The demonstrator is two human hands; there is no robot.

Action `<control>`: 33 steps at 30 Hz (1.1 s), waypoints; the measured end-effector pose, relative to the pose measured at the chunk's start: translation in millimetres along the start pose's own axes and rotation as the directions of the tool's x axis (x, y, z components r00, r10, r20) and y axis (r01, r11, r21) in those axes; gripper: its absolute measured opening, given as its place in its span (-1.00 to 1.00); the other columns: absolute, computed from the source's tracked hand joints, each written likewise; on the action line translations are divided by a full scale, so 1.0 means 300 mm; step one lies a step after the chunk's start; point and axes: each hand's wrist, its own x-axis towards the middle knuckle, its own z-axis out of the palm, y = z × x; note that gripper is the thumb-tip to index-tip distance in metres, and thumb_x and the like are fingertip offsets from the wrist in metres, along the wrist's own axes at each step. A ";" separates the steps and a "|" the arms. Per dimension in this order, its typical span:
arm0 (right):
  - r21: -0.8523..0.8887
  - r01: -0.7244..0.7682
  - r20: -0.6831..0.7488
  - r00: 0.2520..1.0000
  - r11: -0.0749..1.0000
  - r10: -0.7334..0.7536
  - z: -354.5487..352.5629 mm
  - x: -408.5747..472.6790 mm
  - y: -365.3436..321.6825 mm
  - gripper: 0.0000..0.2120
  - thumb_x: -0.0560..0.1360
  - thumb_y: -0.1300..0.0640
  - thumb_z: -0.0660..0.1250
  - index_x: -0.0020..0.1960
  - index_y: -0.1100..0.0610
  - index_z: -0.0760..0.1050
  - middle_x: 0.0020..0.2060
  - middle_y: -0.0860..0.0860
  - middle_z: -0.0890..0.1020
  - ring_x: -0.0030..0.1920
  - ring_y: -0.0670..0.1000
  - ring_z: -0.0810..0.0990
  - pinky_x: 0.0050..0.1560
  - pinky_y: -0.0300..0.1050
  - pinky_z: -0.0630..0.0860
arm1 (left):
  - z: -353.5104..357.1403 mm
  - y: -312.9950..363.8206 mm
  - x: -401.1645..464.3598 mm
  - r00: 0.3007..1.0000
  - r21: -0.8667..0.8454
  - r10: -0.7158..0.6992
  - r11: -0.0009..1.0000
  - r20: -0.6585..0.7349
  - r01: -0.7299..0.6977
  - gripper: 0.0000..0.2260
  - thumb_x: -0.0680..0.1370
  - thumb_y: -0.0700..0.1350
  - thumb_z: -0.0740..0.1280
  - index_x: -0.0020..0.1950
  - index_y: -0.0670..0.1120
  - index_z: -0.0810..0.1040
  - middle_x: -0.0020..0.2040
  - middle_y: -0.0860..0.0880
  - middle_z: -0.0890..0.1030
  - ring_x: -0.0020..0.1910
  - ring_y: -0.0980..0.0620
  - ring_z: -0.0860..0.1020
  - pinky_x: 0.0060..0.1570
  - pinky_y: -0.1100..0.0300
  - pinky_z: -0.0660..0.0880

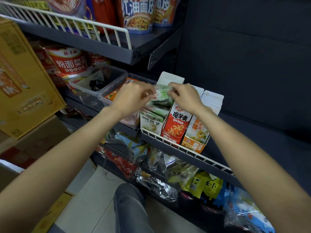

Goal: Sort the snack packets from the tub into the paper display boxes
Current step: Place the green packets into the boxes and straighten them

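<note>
Grips: left hand [133, 96] and right hand [184, 96] both pinch green packet [161, 95].
Risk: packet snags on the full white box [151, 122], buckling.

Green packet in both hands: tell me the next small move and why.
Probably lower the green packet into the bamboo-shoot box beneath it. The left hand and right hand pinch it just above that box, where matching green packets already stand.

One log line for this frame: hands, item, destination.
left hand: pinching packet | right hand: pinching packet | item: green-white snack packet | over: white-green display box | tub: left
</note>
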 end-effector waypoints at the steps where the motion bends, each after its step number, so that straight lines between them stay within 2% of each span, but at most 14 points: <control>1: -0.001 -0.001 -0.004 1.000 1.000 0.001 0.000 -0.001 0.001 -0.86 0.56 0.16 0.20 -0.16 0.05 0.46 -0.41 0.00 0.52 -0.34 0.09 0.49 -0.34 -0.10 0.32 | -0.001 -0.005 0.027 0.996 0.018 -0.004 1.000 0.088 0.003 -0.81 0.48 -0.11 0.40 0.08 -0.04 0.62 -0.05 0.01 0.66 -0.10 0.02 0.61 -0.10 0.11 0.53; 4: -0.004 -0.004 -0.018 1.000 1.000 0.004 0.002 0.000 0.009 -0.86 0.56 0.14 0.22 -0.16 0.07 0.47 -0.40 0.00 0.54 -0.32 0.09 0.50 -0.31 -0.08 0.37 | -0.003 -0.015 0.069 0.937 0.206 0.038 0.972 0.348 -0.116 -0.68 0.45 0.05 0.43 0.18 0.06 0.57 0.02 0.03 0.63 0.04 -0.02 0.56 -0.03 0.11 0.46; 6: -0.005 -0.005 -0.023 1.000 1.000 0.005 0.003 0.003 0.016 -0.86 0.56 0.14 0.22 -0.15 0.09 0.48 -0.39 0.00 0.54 -0.31 0.08 0.51 -0.29 -0.07 0.39 | -0.002 -0.012 0.065 0.927 0.344 0.086 0.913 0.365 -0.220 -0.67 0.46 0.09 0.41 0.21 0.07 0.56 0.01 0.00 0.62 0.05 -0.06 0.56 0.00 0.09 0.46; 8: -0.009 -0.006 -0.025 1.000 1.000 0.006 0.006 0.004 0.018 -0.86 0.56 0.13 0.22 -0.14 0.10 0.49 -0.38 0.01 0.55 -0.30 0.09 0.52 -0.28 -0.06 0.41 | 0.018 -0.011 0.051 0.933 0.432 0.134 0.858 0.334 -0.278 -0.72 0.47 0.02 0.40 0.18 0.05 0.59 0.01 -0.04 0.64 0.02 -0.10 0.58 -0.01 0.05 0.49; 12: -0.010 -0.031 -0.043 0.999 0.999 0.031 0.007 0.006 0.017 -0.84 0.57 0.10 0.21 -0.10 0.15 0.50 -0.34 0.08 0.58 -0.26 0.12 0.51 -0.27 -0.05 0.40 | 0.058 -0.021 0.059 0.915 0.515 0.115 0.796 0.387 -0.318 -0.82 0.53 -0.03 0.28 0.09 0.06 0.60 0.00 0.00 0.65 -0.01 -0.06 0.60 -0.07 0.10 0.50; 14: -0.002 -0.031 -0.047 0.998 1.000 0.031 0.005 0.010 0.018 -0.83 0.57 0.11 0.21 -0.09 0.17 0.50 -0.34 0.10 0.59 -0.26 0.12 0.51 -0.29 -0.10 0.29 | 0.063 -0.026 0.071 0.915 0.553 0.108 0.767 0.389 -0.326 -0.83 0.56 -0.06 0.22 0.00 0.04 0.61 -0.06 0.01 0.66 -0.09 -0.04 0.59 -0.17 0.15 0.41; 17: 0.006 -0.053 -0.062 0.997 0.999 0.053 0.003 0.016 0.014 -0.83 0.58 0.11 0.21 -0.11 0.17 0.49 -0.36 0.11 0.58 -0.27 0.13 0.52 -0.29 -0.10 0.29 | 0.082 -0.045 0.060 0.934 0.602 0.212 0.719 0.287 -0.348 -0.92 0.49 -0.10 0.32 -0.15 0.00 0.61 -0.21 0.03 0.64 -0.24 -0.01 0.59 -0.12 0.13 0.37; 20: 0.137 -0.182 -0.148 0.968 0.974 0.202 -0.016 0.029 0.017 -0.82 0.58 0.10 0.21 -0.11 0.17 0.48 -0.29 0.09 0.58 -0.23 0.10 0.50 -0.24 -0.08 0.34 | 0.098 -0.074 0.034 0.933 0.533 0.359 0.797 -0.036 -0.286 -0.98 0.48 -0.17 0.34 -0.14 -0.08 0.56 -0.24 -0.01 0.57 -0.32 -0.04 0.55 -0.16 0.10 0.30; 22: 0.306 -0.267 -0.143 0.936 0.914 0.322 -0.045 0.042 0.019 -0.84 0.58 0.08 0.21 0.01 0.12 0.53 -0.21 0.01 0.57 -0.17 0.03 0.50 -0.18 -0.14 0.31 | 0.090 -0.070 0.022 0.907 0.492 0.371 0.838 -0.198 -0.236 -0.92 0.56 -0.16 0.26 -0.08 -0.09 0.55 -0.19 -0.02 0.57 -0.28 -0.05 0.53 -0.18 0.09 0.29; 24: 0.325 -0.295 -0.095 0.935 0.898 0.341 -0.073 0.057 0.012 -0.85 0.58 0.09 0.21 0.00 0.11 0.53 -0.20 0.00 0.56 -0.16 0.02 0.51 -0.17 -0.16 0.32 | 0.083 -0.056 0.021 0.899 0.442 0.331 0.878 -0.287 -0.182 -0.88 0.60 -0.14 0.23 -0.04 -0.08 0.55 -0.14 -0.02 0.58 -0.24 -0.06 0.52 -0.19 0.10 0.29; 27: -0.046 -0.197 0.019 0.980 0.979 0.198 -0.065 0.062 -0.006 -0.83 0.57 0.16 0.16 -0.16 0.11 0.46 -0.30 0.04 0.51 -0.15 0.14 0.52 -0.06 -0.10 0.31 | 0.085 -0.036 0.033 0.910 0.346 0.244 0.930 -0.336 -0.122 -0.85 0.62 -0.11 0.21 -0.04 -0.09 0.55 -0.13 -0.04 0.57 -0.22 -0.08 0.52 -0.22 0.08 0.36; 29: -0.204 -0.120 0.068 0.988 0.972 0.136 -0.023 0.049 -0.003 -0.77 0.56 0.22 0.11 -0.03 0.12 0.54 -0.20 0.04 0.57 0.01 0.15 0.51 0.03 -0.08 0.22 | 0.095 -0.031 0.040 0.925 0.278 0.181 0.957 -0.334 -0.087 -0.85 0.62 -0.10 0.21 -0.03 -0.10 0.55 -0.11 -0.06 0.56 -0.19 -0.10 0.53 -0.23 0.06 0.42; 32: -0.110 -0.066 0.006 0.998 0.992 0.067 -0.001 0.039 0.008 -0.64 0.54 0.23 0.17 0.32 0.12 0.47 0.17 0.10 0.57 0.18 0.14 0.38 0.17 -0.06 0.25 | 0.098 -0.026 0.053 0.939 0.173 0.075 0.985 -0.336 -0.017 -0.84 0.61 -0.08 0.21 -0.01 -0.11 0.54 -0.06 -0.05 0.56 -0.13 -0.10 0.54 -0.26 0.07 0.45; 33: -0.049 -0.064 -0.023 0.998 0.997 0.063 -0.010 0.038 0.006 -0.60 0.54 0.21 0.21 0.37 0.13 0.41 0.21 0.10 0.55 0.19 0.13 0.38 0.17 -0.08 0.26 | 0.100 -0.023 0.057 0.941 0.148 0.053 0.989 -0.334 -0.003 -0.84 0.60 -0.07 0.21 0.00 -0.10 0.54 -0.06 -0.05 0.56 -0.12 -0.09 0.54 -0.28 0.07 0.45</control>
